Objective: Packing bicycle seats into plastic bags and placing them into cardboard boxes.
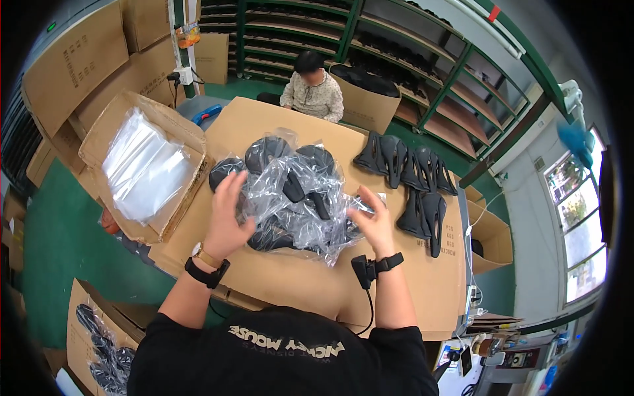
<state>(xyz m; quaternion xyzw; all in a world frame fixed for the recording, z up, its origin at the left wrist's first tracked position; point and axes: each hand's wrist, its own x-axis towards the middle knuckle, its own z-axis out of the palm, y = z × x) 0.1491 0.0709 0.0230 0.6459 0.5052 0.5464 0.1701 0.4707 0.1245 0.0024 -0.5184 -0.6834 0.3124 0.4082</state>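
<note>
At the upper left of the frame, big brown cartons (79,63) stand stacked above a green floor (49,257). At the lower left, an open carton (78,307) holds more bagged black pieces. Next, an open box (193,204), full of flat clear bags (145,171), sits at the table's left end. The table is covered with cardboard (277,282) (its front edge looks bent).

The left hand (228,221) has fingers spread wide, at the left side of the pile of bagged black saddles (294,204), which lies in the centre. Behind it, at upper centre, a person (317,96) sits. The right hand (373,221) has its thumb and fingers apart and curved, at the pile's right side; I cannot say surely if either hand touches plastic.

Further right, bare saddles (403,165) lie grouped. Green-framed shelves (456,122) fill the upper right, and a window (581,228) is at the far right.
</note>
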